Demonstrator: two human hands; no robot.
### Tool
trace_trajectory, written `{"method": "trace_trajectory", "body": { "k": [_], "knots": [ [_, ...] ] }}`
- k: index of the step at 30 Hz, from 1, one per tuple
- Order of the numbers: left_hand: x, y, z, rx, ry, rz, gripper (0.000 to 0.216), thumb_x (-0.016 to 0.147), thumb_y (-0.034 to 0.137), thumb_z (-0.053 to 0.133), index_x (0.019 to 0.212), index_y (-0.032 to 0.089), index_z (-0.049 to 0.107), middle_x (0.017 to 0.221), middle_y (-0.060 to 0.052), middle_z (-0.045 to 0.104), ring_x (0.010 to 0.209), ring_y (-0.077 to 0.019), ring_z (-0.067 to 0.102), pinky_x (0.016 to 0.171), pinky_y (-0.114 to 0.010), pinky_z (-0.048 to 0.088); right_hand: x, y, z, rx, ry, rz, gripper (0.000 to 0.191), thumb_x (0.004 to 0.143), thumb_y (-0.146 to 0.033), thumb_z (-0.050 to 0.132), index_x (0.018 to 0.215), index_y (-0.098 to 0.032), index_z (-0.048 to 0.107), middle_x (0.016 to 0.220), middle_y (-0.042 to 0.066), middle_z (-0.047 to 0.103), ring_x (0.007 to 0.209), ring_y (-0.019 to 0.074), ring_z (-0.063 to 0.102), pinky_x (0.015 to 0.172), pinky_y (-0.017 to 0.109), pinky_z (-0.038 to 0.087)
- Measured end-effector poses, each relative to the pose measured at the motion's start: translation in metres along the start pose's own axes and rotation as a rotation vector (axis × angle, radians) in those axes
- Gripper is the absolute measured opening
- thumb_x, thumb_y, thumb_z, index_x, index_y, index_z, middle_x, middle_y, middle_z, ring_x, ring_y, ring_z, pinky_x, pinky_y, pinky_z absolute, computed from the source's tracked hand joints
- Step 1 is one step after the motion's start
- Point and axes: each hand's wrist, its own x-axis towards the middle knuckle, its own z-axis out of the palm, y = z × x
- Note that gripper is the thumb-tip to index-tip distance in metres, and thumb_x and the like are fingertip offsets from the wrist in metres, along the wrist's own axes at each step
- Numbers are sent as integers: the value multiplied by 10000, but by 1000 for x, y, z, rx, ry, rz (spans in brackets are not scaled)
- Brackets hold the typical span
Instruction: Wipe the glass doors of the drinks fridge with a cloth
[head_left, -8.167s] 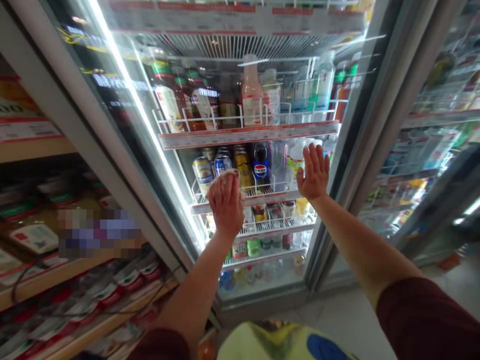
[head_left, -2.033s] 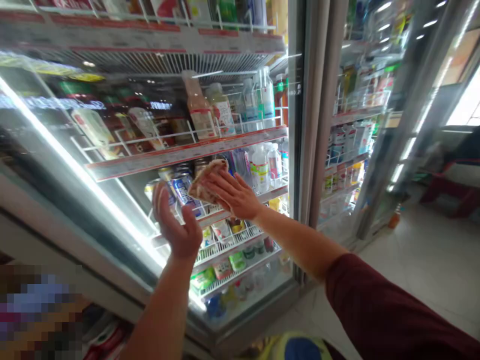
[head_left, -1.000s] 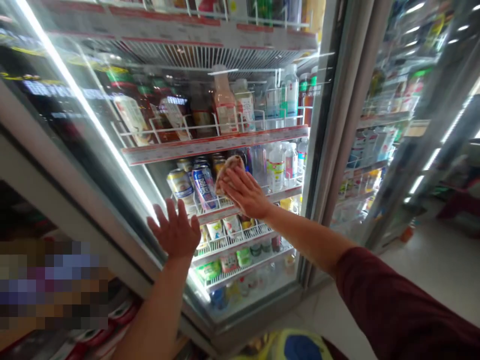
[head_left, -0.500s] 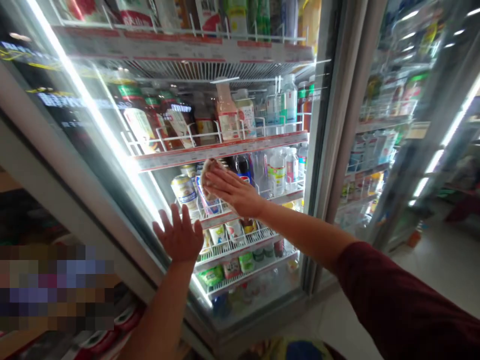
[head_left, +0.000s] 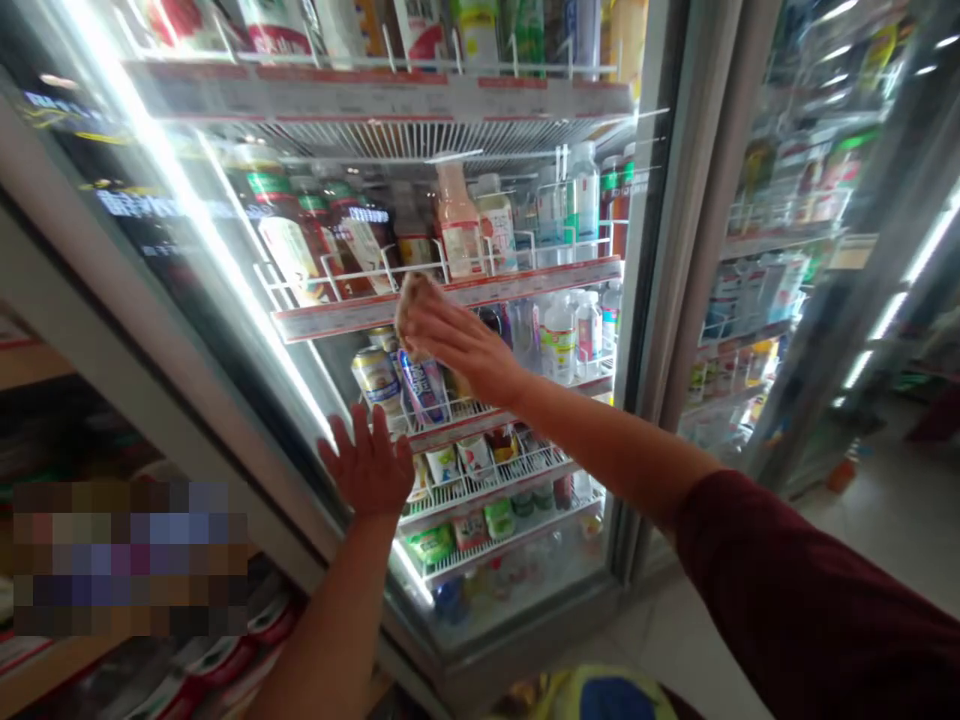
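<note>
I face the glass door point(head_left: 247, 230) of a lit drinks fridge. My right hand point(head_left: 457, 340) lies flat against the glass and presses a small crumpled beige cloth point(head_left: 411, 292) onto it, level with the red-edged shelf strip point(head_left: 450, 298). My left hand point(head_left: 366, 465) rests lower on the same glass, fingers spread, holding nothing. Behind the glass stand bottles point(head_left: 459, 222) on the upper shelf and cans point(head_left: 377, 375) on the shelf below.
The grey door frame point(head_left: 697, 250) separates this fridge from a second fridge point(head_left: 787, 230) at the right. Open shelves with packaged goods point(head_left: 225, 650) stand at the lower left. Pale floor point(head_left: 862, 540) lies at the lower right.
My right hand has slid the cloth up and slightly left on the glass, from the can shelf to the shelf strip above. My left hand stays flat in about the same spot.
</note>
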Motion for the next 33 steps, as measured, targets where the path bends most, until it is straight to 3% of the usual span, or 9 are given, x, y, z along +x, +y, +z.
{"method": "trace_trajectory", "body": {
  "k": [2, 4, 9, 16, 21, 23, 29, 31, 33],
  "knots": [
    [0, 0, 0, -20, -17, -20, 652, 984, 455, 456, 1570, 177, 392, 1651, -171, 330, 1606, -335, 24, 1266, -660, 13, 9, 6, -2, -3, 96, 95, 485, 1068, -146, 266, 1497, -224, 480, 1634, 11, 426, 1608, 147, 125, 1336, 494, 176],
    [0, 1, 0, -31, -27, -26, 653, 983, 454, 460, 1572, 181, 388, 1648, -172, 334, 1606, -336, 27, 1264, -663, 13, 2, 2, 2, 2, 94, 74, 448, 1074, -169, 300, 1455, -217, 531, 1599, 21, 477, 1603, 144, 159, 1333, 473, 202],
    [1, 1, 0, -40, -8, -32, 645, 981, 459, 466, 1568, 199, 400, 1651, -158, 335, 1606, -330, 53, 1265, -662, 24, -29, -12, 12, 26, -145, -263, 396, 1087, -213, 354, 1422, -231, 563, 1519, -13, 576, 1529, 80, 347, 1298, 341, 302],
    [1, 0, -1, -19, -20, 1, 668, 980, 435, 465, 1591, 191, 350, 1657, -172, 315, 1609, -310, -2, 1271, -659, 5, -12, 8, -6, -28, 86, 46, 433, 1081, -174, 300, 1434, -190, 550, 1572, 44, 515, 1592, 136, 200, 1317, 449, 254],
    [1, -1, 0, -10, 1, 8, 649, 980, 424, 478, 1576, 188, 372, 1642, -168, 348, 1606, -323, 45, 1271, -658, 28, -56, -2, 3, 3, -123, -256, 417, 1081, -197, 342, 1449, -238, 532, 1530, -13, 566, 1563, 75, 265, 1313, 342, 254],
    [1, -1, 0, -5, 0, 16, 653, 978, 422, 484, 1576, 186, 368, 1646, -166, 339, 1607, -324, 34, 1272, -655, 20, -59, 6, -3, -16, -144, -265, 431, 1079, -194, 347, 1481, -244, 494, 1544, -16, 552, 1559, 72, 274, 1317, 347, 238],
    [1, 1, -2, -37, -42, -32, 657, 982, 443, 471, 1586, 213, 349, 1673, -142, 292, 1608, -318, 7, 1278, -647, -4, -51, 22, -24, -64, 59, 165, 470, 1070, -189, 311, 1498, -285, 480, 1611, -26, 463, 1588, 148, 224, 1337, 453, 216],
    [2, 2, -3, -44, -54, -41, 660, 982, 451, 466, 1584, 208, 352, 1673, -145, 290, 1608, -323, -1, 1277, -648, -11, -66, 13, -21, -48, -4, 98, 434, 1074, -226, 343, 1461, -281, 532, 1574, -23, 514, 1570, 147, 282, 1326, 412, 268],
    [3, 3, -3, -40, -54, -38, 665, 982, 456, 456, 1584, 193, 351, 1667, -161, 295, 1607, -332, 1, 1270, -661, -7, -83, 6, -19, -10, -141, -82, 410, 1081, -245, 352, 1430, -279, 566, 1524, -36, 572, 1531, 121, 363, 1298, 362, 333]
  ]
}}
